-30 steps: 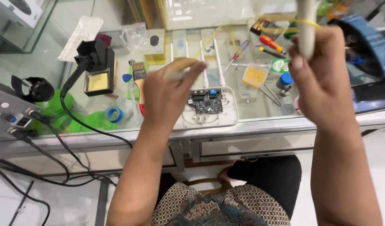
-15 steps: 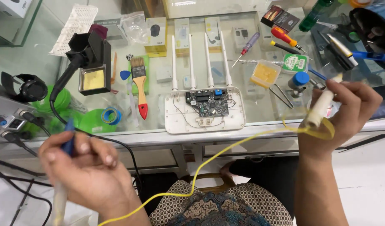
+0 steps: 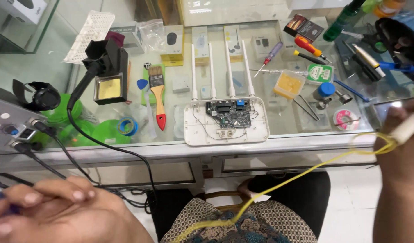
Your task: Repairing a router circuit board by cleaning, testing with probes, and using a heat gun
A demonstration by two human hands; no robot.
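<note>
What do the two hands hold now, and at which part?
The right hand holds a whitish tube by its lower end, with yellow wire trailing from it. The left hand grips something blue, mostly hidden.

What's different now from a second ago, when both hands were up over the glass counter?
Both hands drew back off the counter toward the body. The left hand sank to the lower left, now gripping a blue-handled tool. The right hand moved right, holding the white spool, and yellow wire now trails across the lap. The opened router and red-handled brush stayed put.
</note>
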